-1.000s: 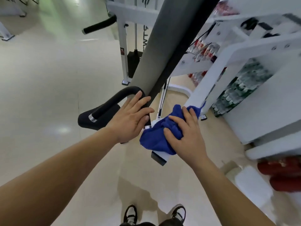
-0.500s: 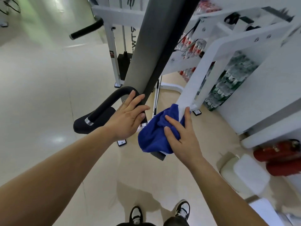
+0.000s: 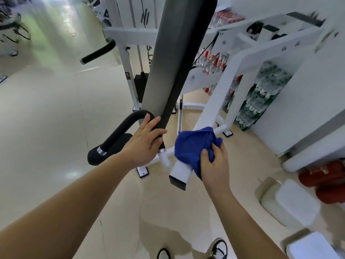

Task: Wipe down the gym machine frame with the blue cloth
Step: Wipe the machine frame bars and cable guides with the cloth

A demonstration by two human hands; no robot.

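The blue cloth is bunched in the right hand, pinched between curled fingers and thumb. It is pressed on the white gym machine frame, just ahead and left of that hand. The left hand is laid over the black handle, fingers nearly straight. Its thumb is hidden. The frame beneath the cloth is covered.
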